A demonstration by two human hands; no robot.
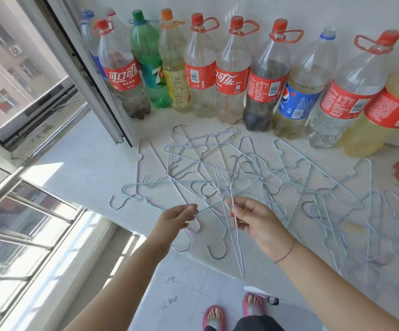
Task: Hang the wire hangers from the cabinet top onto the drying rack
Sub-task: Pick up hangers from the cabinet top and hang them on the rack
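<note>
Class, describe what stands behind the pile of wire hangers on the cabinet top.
Behind the wire hangers, a row of large plastic bottles stands against the white wall. The wall's foot behind them is covered.

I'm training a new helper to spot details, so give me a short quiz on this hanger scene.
1. True or false: the left hand pinches a pale blue wire hanger.
2. The right hand is: A) open and empty, B) pinching a thin wire hanger, C) an empty fist.
3. Fill in: the tangled pile of wire hangers lies on the white ___.
Key: 1 true; 2 B; 3 cabinet top.
</note>
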